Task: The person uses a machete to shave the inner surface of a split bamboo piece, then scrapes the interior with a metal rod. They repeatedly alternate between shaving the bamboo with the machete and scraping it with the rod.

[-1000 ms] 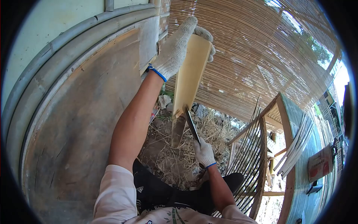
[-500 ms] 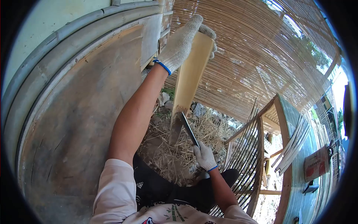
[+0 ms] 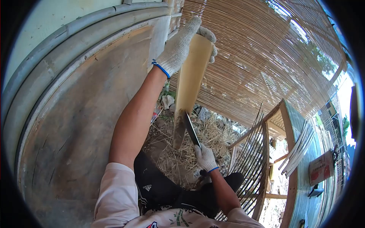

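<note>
A long pale bamboo piece (image 3: 192,72) stands tilted in front of me, its dark lower end down at the straw-covered ground. My left hand (image 3: 186,43), in a whitish knit glove with a blue cuff, grips its top end, fingers wrapped over the far edge. Lower right, my right hand (image 3: 206,157), gloved too, is closed around the handle of a dark-bladed knife (image 3: 192,131). The blade slants up to the left, and its tip meets the lower part of the bamboo.
A brown board (image 3: 83,121) and curved grey poles (image 3: 76,34) fill the left side. Behind is a slatted bamboo screen (image 3: 247,57). To the right stand a wooden frame (image 3: 291,133), thin strips (image 3: 300,148) and a red-and-white box (image 3: 321,168). Straw and stones (image 3: 167,100) lie on the ground.
My left hand and the bamboo's top have shifted slightly left. My right hand has moved a little to the left, and the knife blade stands slightly steeper and lower against the bamboo.
</note>
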The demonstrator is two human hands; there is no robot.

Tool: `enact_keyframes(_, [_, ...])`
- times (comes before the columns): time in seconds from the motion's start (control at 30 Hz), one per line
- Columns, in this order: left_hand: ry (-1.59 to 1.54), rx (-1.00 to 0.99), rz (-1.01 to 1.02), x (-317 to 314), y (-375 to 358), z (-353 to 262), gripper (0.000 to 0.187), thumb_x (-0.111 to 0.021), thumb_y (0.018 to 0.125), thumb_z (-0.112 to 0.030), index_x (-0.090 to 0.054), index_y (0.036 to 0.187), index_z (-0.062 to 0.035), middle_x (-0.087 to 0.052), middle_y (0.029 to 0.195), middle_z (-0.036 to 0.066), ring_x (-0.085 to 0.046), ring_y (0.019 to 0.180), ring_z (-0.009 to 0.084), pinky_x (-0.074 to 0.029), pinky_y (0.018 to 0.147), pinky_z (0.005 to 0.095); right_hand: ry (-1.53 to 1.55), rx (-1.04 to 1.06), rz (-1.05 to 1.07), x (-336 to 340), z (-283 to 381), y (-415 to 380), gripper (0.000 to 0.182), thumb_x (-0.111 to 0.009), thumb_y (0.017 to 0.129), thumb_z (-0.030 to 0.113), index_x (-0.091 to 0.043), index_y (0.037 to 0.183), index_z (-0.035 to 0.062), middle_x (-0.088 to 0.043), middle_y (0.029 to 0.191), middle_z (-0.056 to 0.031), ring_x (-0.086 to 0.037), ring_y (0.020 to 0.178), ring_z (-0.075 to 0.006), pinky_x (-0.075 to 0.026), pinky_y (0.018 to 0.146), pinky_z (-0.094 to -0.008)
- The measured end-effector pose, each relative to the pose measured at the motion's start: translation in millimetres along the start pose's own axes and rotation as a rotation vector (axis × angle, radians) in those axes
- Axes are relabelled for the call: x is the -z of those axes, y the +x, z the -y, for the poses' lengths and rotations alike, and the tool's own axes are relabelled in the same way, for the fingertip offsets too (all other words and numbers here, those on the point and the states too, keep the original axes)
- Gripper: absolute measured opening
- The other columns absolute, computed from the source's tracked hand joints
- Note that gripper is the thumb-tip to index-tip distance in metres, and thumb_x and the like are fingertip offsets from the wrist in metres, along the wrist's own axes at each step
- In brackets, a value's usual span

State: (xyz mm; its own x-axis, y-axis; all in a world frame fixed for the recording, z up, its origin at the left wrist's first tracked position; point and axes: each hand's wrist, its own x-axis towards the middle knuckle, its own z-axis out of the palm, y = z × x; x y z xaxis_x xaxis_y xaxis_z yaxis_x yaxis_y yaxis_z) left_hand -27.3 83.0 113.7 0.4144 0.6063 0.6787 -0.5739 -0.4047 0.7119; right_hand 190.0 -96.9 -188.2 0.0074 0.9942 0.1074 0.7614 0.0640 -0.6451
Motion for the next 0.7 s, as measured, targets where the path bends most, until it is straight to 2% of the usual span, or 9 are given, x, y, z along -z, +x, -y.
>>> enact_keyframes(0.1, [0.021,-0.008,-0.067,-3,-5,1,0.060,-0.045,0.103,-0.058,-0.067,0.092,-0.0037,-0.071,0.079,0.015,-0.070,0.068,0.0238,-0.061,0.065,0.0356,-0.015,0.093,0.011,-1,0,-11,0.027,-0.054,0.100,0.028,-0.060,0.095,0.0030,-0.062,0.072,-0.0235,-0.064,0.071,-0.0460,-0.047,0.064,-0.0510])
enact_keyframes(0.2, [0.064,-0.029,-0.077,-1,-6,-1,0.061,-0.044,0.103,-0.058,-0.068,0.093,-0.0035,-0.071,0.080,0.015,-0.070,0.069,0.0239,-0.061,0.066,0.0356,0.110,0.218,-0.196,-1,6,-14,0.019,-0.055,0.099,0.022,-0.062,0.100,0.0040,-0.060,0.068,-0.0213,-0.063,0.067,-0.0440,-0.048,0.061,-0.0483])
enact_keyframes(0.3, [0.078,-0.025,-0.126,-3,-7,-3,0.062,-0.044,0.103,-0.059,-0.068,0.093,-0.0034,-0.070,0.079,0.015,-0.070,0.068,0.0239,-0.060,0.065,0.0359,0.057,0.098,-0.195,-5,6,0,0.021,-0.053,0.100,0.023,-0.061,0.101,0.0037,-0.060,0.068,-0.0219,-0.063,0.067,-0.0444,-0.048,0.061,-0.0490])
enact_keyframes(0.33, [0.075,-0.028,-0.116,-1,-5,1,0.062,-0.044,0.103,-0.059,-0.068,0.093,-0.0034,-0.070,0.079,0.015,-0.070,0.068,0.0239,-0.060,0.065,0.0359,-0.082,0.058,-0.157,-5,2,10,0.024,-0.052,0.101,0.026,-0.061,0.100,0.0032,-0.061,0.069,-0.0225,-0.063,0.068,-0.0448,-0.048,0.063,-0.0494])
enact_keyframes(0.43, [-0.024,-0.012,-0.082,11,-1,0,0.062,-0.044,0.102,-0.060,-0.068,0.094,-0.0034,-0.070,0.079,0.014,-0.068,0.065,0.0238,-0.059,0.063,0.0362,-0.003,0.035,-0.031,-4,4,11,0.029,-0.050,0.102,0.030,-0.060,0.100,0.0023,-0.060,0.069,-0.0233,-0.063,0.070,-0.0460,-0.048,0.064,-0.0496])
enact_keyframes(0.5, [-0.013,0.019,-0.082,14,-6,-2,0.063,-0.044,0.102,-0.062,-0.068,0.092,-0.0038,-0.070,0.078,0.013,-0.067,0.062,0.0237,-0.059,0.062,0.0367,0.009,0.013,0.025,4,13,7,0.034,-0.049,0.103,0.034,-0.060,0.098,0.0020,-0.061,0.069,-0.0221,-0.064,0.070,-0.0433,-0.048,0.065,-0.0485])
enact_keyframes(0.57, [-0.049,0.031,0.011,19,-11,-7,0.063,-0.044,0.102,-0.062,-0.068,0.091,-0.0038,-0.070,0.078,0.013,-0.068,0.064,0.0231,-0.059,0.062,0.0362,0.056,-0.050,0.332,18,23,11,0.038,-0.048,0.104,0.037,-0.060,0.096,0.0018,-0.063,0.070,-0.0202,-0.065,0.068,-0.0394,-0.048,0.065,-0.0473])
enact_keyframes(0.63, [-0.075,0.043,0.110,17,-14,-11,0.063,-0.045,0.102,-0.062,-0.068,0.091,-0.0038,-0.070,0.077,0.013,-0.069,0.066,0.0226,-0.059,0.063,0.0356,0.039,0.005,0.313,13,16,6,0.037,-0.049,0.104,0.036,-0.061,0.093,0.0020,-0.063,0.067,-0.0178,-0.065,0.066,-0.0359,-0.048,0.065,-0.0458])
enact_keyframes(0.7, [0.043,-0.010,-0.086,10,-17,-11,0.063,-0.046,0.101,-0.062,-0.069,0.089,-0.0040,-0.070,0.077,0.013,-0.070,0.069,0.0216,-0.060,0.063,0.0345,-0.019,0.065,0.142,15,13,2,0.035,-0.051,0.103,0.034,-0.061,0.094,0.0021,-0.061,0.065,-0.0168,-0.064,0.064,-0.0360,-0.048,0.063,-0.0447])
